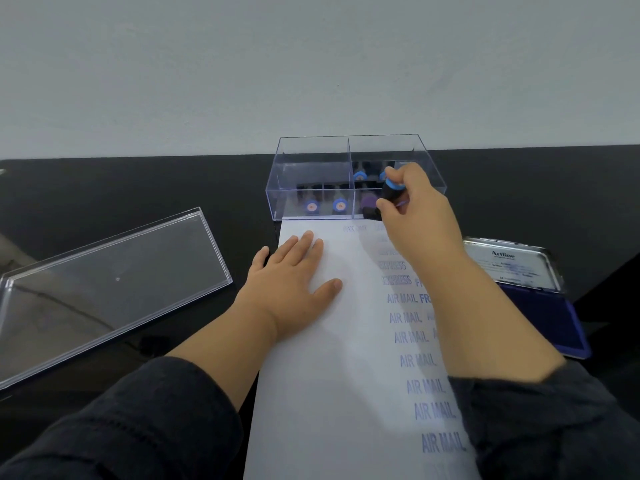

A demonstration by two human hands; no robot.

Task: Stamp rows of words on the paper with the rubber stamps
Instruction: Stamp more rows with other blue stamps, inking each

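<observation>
A white paper sheet (332,368) lies lengthwise on the black table, with blue rows reading AIR MAIL and EXPRESS down its right side. My left hand (294,275) rests flat on the sheet's upper left part, fingers straight. My right hand (412,206) grips a black rubber stamp with a blue cap (392,190), tilted, at the front right compartment of the clear plastic box (311,174). Several more blue-capped stamps (325,206) stand inside the box. My right forearm covers part of the printed rows.
An open Artline ink pad (540,306) with a dark blue pad and metal lid lies right of the paper. The box's clear lid (104,282) lies on the table at the left. A pale wall rises behind the table.
</observation>
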